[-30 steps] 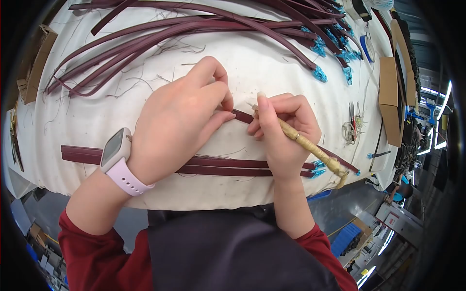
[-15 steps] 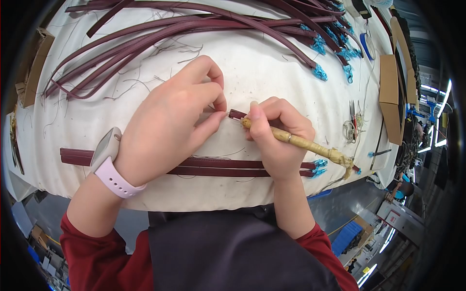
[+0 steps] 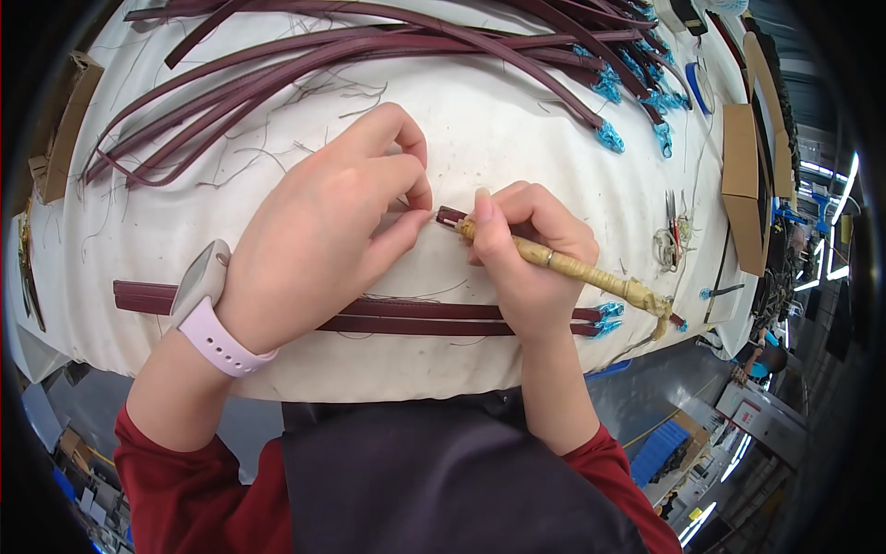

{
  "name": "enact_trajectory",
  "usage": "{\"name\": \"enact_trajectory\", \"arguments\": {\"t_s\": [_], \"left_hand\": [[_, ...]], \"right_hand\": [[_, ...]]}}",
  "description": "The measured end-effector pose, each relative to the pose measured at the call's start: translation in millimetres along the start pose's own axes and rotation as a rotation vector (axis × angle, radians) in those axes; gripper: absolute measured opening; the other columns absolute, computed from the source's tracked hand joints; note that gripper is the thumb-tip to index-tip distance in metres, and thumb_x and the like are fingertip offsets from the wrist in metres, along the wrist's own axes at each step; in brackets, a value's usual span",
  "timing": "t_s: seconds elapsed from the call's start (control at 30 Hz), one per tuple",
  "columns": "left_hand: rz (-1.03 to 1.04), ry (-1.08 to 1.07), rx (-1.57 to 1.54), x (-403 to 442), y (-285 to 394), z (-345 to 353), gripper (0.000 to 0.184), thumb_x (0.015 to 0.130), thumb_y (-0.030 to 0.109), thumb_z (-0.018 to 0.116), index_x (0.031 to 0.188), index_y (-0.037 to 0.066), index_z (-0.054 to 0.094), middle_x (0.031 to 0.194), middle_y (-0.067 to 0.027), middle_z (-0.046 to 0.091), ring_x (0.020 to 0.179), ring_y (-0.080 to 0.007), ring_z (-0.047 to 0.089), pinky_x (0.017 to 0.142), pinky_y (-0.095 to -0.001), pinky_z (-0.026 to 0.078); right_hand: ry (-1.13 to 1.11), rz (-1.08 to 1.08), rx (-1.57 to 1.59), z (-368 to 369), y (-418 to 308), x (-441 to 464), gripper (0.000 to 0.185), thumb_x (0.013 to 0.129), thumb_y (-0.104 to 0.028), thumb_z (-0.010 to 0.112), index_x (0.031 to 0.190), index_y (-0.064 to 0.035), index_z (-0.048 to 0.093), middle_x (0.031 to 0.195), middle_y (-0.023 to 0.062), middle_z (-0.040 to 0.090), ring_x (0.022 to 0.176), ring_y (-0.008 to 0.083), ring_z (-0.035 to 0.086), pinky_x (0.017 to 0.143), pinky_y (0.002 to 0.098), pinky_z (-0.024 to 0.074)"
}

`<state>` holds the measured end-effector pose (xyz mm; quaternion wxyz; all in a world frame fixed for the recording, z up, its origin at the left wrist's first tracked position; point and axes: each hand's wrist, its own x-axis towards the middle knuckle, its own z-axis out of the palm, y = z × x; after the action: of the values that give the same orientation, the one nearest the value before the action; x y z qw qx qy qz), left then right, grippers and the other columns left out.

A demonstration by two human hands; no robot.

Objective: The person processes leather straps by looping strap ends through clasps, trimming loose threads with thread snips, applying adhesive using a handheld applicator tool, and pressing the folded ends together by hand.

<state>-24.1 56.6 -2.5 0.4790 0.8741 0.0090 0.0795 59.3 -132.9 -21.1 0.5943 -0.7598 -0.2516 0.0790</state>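
My right hand (image 3: 535,263) is closed round a yellow-wrapped tool (image 3: 591,272), whose front end meets the tip of a short dark red strap (image 3: 448,215). The strap runs under that hand. Just left of the strap's end, my left hand (image 3: 337,212) has thumb and index finger pinched together; what lies between them is too small to make out. Two dark red straps (image 3: 425,319) with blue-wrapped ends (image 3: 607,319) lie side by side below my hands, partly under my left wrist.
Many dark red straps (image 3: 369,46) with blue ends lie across the back of the white-covered table (image 3: 415,369). Loose threads are scattered near them. Scissors (image 3: 673,222) and a cardboard box (image 3: 743,189) are at the right; another box (image 3: 69,129) stands at the left.
My left hand has drawn back slightly to the left from the strap end. The tool has moved left with my right hand, its front end now at the strap tip.
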Motion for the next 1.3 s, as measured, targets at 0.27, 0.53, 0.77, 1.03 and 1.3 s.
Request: {"name": "enact_trajectory", "arguments": {"t_s": [0.27, 0.53, 0.77, 1.03, 1.3], "left_hand": [[-0.003, -0.006, -0.006, 0.2, -0.7, -0.2, 0.012, 0.088, -0.002, 0.076, 0.089, 0.001, 0.064, 0.109, -0.004, 0.06, 0.071, -0.0135, 0.054, 0.063, -0.0286, 0.047], [-0.025, 0.001, 0.001, -0.4, 0.4, 1.7, 0.013, 0.088, -0.001, 0.075, 0.089, 0.002, 0.062, 0.109, -0.0039, 0.06, 0.07, -0.0132, 0.052, 0.063, -0.0286, 0.047], [-0.02, -0.01, 0.025, -0.9, 1.3, 1.2, 0.013, 0.09, 0.0, 0.073, 0.089, 0.002, 0.06, 0.11, -0.0044, 0.059, 0.07, -0.0144, 0.052, 0.063, -0.0296, 0.047], [-0.016, -0.006, 0.031, -0.9, 1.7, 1.9, 0.014, 0.089, -0.001, 0.072, 0.089, 0.002, 0.059, 0.111, -0.0045, 0.059, 0.07, -0.0148, 0.052, 0.063, -0.0299, 0.048], [-0.004, -0.008, 0.036, -0.8, 1.3, 1.0, 0.014, 0.09, -0.001, 0.072, 0.089, 0.002, 0.058, 0.11, -0.0049, 0.058, 0.072, -0.0149, 0.054, 0.064, -0.0295, 0.049]], "right_hand": [[-0.006, 0.007, 0.0, 0.1, -0.9, 0.4, 0.024, 0.09, -0.001, 0.079, 0.071, -0.0028, 0.063, 0.061, -0.0017, 0.057, 0.054, 0.0039, 0.046, 0.051, 0.0239, 0.0366], [0.011, 0.04, 0.037, -0.2, -3.9, -0.1, 0.023, 0.091, -0.002, 0.079, 0.074, -0.0024, 0.065, 0.063, -0.0021, 0.06, 0.055, 0.0027, 0.048, 0.052, 0.0225, 0.038], [0.017, 0.019, 0.044, 0.6, -1.8, 0.8, 0.021, 0.091, -0.001, 0.079, 0.075, -0.0024, 0.067, 0.065, -0.0016, 0.063, 0.057, 0.0023, 0.05, 0.054, 0.0217, 0.0399], [0.003, -0.004, 0.009, 0.0, -1.8, 1.9, 0.02, 0.091, 0.0, 0.079, 0.075, -0.0023, 0.067, 0.064, -0.0015, 0.063, 0.056, 0.0025, 0.051, 0.053, 0.022, 0.0405], [0.015, 0.0, -0.009, 1.0, -2.5, 2.2, 0.02, 0.09, 0.0, 0.08, 0.074, -0.0023, 0.067, 0.063, -0.0017, 0.063, 0.055, 0.0028, 0.05, 0.053, 0.0225, 0.04]]}}
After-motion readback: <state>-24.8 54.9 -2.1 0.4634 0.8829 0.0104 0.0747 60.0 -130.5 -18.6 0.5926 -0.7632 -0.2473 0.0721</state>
